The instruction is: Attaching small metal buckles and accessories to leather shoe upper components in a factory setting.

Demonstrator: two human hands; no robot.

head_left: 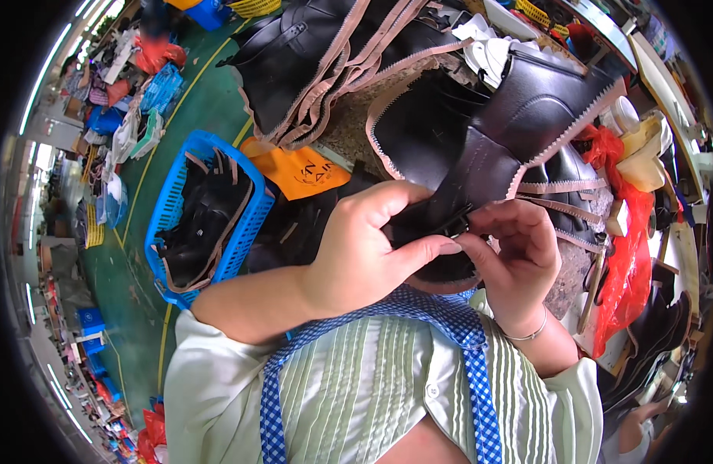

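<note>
A black leather shoe upper with a brownish-pink zigzag edge stretches up and right from my hands. My left hand is closed round its near end, thumb pointing right along the leather. My right hand is closed too, thumb and forefinger pinching at the same end, beside the left thumb tip. Between the fingertips shows a narrow black strap end with a small shiny piece, perhaps a buckle; the fingers partly hide it. Another black upper lies beneath, just left of the held one.
More black uppers are stacked ahead on the worktop. A blue plastic basket with black leather pieces stands at left, near an orange bag. A red plastic bag hangs at right. Part of another person's arm shows lower right.
</note>
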